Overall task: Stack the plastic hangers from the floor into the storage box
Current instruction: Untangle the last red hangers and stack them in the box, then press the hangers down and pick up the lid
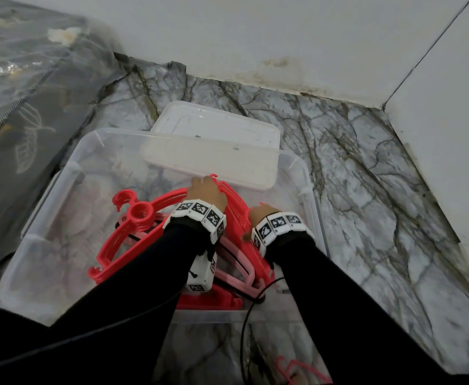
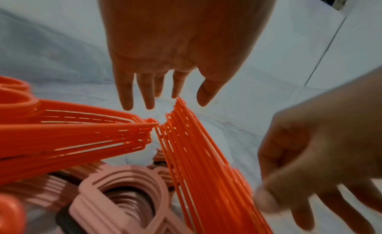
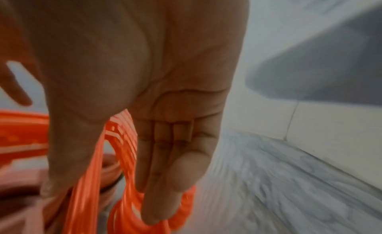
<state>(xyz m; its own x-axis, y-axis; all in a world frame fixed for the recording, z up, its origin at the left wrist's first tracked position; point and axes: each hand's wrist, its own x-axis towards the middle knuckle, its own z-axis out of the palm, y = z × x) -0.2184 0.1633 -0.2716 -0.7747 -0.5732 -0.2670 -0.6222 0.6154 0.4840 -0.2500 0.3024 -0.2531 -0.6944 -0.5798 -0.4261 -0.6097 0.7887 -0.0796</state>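
Note:
A clear storage box [image 1: 58,190] stands on the marble floor. Inside lie two fanned stacks of red hangers, one to the left [image 1: 133,232] [image 2: 72,136] and one to the right [image 1: 239,207] [image 2: 196,155], over pink hangers [image 1: 233,276] [image 2: 128,180]. My left hand [image 1: 204,190] [image 2: 165,84] hovers with straight fingers, fingertips at the far tip of the right stack. My right hand [image 1: 261,215] [image 3: 165,172] [image 2: 310,155] is low beside that stack with straight fingers and thumb apart, touching it without a clear grip. One more red hanger [image 1: 297,368] lies on the floor near my knees.
The box's lid [image 1: 214,151] leans on the far rim. A plastic-wrapped grey bundle [image 1: 19,107] fills the left side. White walls [image 1: 283,37] close the far and right sides. A black cable [image 1: 244,329] hangs over the near rim.

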